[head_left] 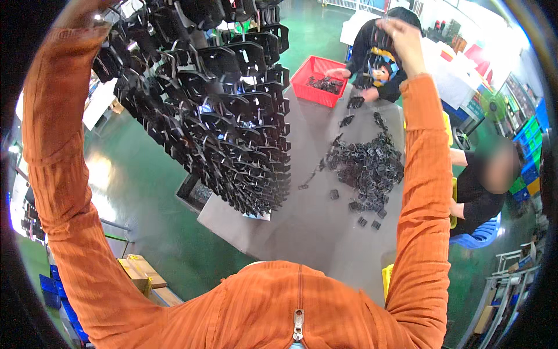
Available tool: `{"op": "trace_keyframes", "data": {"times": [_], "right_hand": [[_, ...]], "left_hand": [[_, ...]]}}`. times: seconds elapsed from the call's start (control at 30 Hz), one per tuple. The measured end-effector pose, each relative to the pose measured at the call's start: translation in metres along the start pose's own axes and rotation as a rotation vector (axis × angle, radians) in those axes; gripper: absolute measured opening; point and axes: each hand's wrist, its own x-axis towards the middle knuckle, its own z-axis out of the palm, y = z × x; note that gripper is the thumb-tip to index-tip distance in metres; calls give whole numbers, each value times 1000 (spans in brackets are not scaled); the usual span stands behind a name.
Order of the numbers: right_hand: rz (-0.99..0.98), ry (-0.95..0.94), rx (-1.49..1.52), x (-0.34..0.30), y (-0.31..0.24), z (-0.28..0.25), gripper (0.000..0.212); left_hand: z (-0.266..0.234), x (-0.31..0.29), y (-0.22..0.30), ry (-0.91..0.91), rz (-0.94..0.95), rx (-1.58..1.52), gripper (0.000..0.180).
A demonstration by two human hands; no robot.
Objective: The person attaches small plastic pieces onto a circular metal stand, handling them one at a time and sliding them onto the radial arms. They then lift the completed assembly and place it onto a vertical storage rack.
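A big hanging rack of black plastic parts [232,110] fills the upper left, its many rows hooked one below another. My left hand [87,13] is raised at the rack's upper left side; the picture's edge cuts it off and its fingers are hidden. On the other side, my right hand [404,42] is lifted high, apart from the rack, with its fingers bent together around dark clip-like pieces [381,39]. These blend with the dark clothing behind them. Below lies a loose heap of small black plastic parts [369,168] on the grey table [302,227].
Across the table a person in black [372,64] reaches to a red basket [299,81] holding black parts. Another person [485,192] sits at the right on a blue stool [482,232]. Cardboard boxes [142,273] stand on the green floor at lower left. A yellow crate [387,279] is near my right elbow.
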Motion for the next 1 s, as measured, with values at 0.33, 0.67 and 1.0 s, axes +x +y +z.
{"op": "trace_keyframes", "data": {"times": [0.33, 0.67, 1.0], "right_hand": [[13, -404, 431, -34, -113, -4, 30], [-34, -404, 846, -29, -258, -11, 33], [1, -285, 666, -26, -248, -19, 22]], "left_hand": [[-10, -11, -41, -204, 215, -70, 51], [-20, -32, -42, -89, 375, -169, 36], [-4, -10, -33, -205, 139, -52, 34]]}}
